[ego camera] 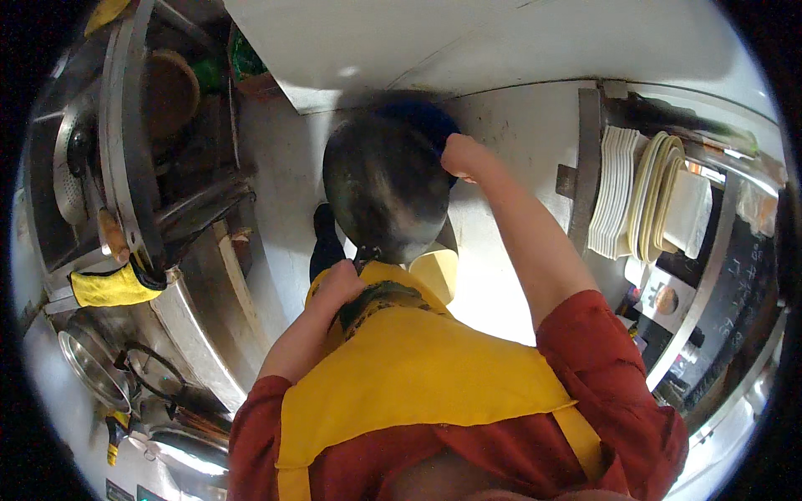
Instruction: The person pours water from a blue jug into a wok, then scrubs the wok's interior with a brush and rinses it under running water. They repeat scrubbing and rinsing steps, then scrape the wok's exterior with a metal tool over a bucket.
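A dark, round metal wok [385, 188] hangs tilted in front of my body, low over the floor. My left hand [341, 285] is closed on its short handle at the edge nearest me. With bent fingers, my right hand [460, 158] is at the wok's far right side, by a dark blue round object [423, 122], perhaps a bin or its rim; whether the fingers grip that object or the wok's edge cannot be told. A pale yellow container [435, 272] shows partly below the wok, beside my yellow apron [420, 363].
At left stands a metal rack [125, 144] with a perforated skimmer [67, 166] and a yellow cloth [116, 285]. Metal pots, one a steel basin [94, 369], are lower left. Stacked white plates [611, 191] fill a shelf at right. A white panel [501, 37] borders the far side.
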`<action>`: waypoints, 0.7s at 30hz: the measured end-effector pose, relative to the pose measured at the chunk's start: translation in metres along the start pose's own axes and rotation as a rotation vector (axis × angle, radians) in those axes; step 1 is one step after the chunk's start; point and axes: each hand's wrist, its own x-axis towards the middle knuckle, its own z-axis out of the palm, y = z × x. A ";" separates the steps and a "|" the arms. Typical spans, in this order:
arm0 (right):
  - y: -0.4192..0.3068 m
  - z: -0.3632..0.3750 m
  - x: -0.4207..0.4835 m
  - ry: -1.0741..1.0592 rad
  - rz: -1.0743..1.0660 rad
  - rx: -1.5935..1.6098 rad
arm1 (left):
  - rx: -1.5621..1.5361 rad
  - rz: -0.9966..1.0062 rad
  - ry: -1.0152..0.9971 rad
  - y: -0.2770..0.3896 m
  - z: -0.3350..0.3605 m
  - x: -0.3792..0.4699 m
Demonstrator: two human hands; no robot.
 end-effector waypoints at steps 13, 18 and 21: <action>0.007 -0.020 0.026 -0.118 0.058 0.081 | 0.008 0.007 0.029 -0.003 -0.005 -0.005; 0.007 -0.022 0.041 -0.048 0.057 0.073 | 0.038 0.000 -0.019 -0.004 -0.011 0.002; 0.008 -0.017 0.051 -0.152 0.146 0.102 | 0.020 -0.054 -0.075 -0.002 -0.014 0.002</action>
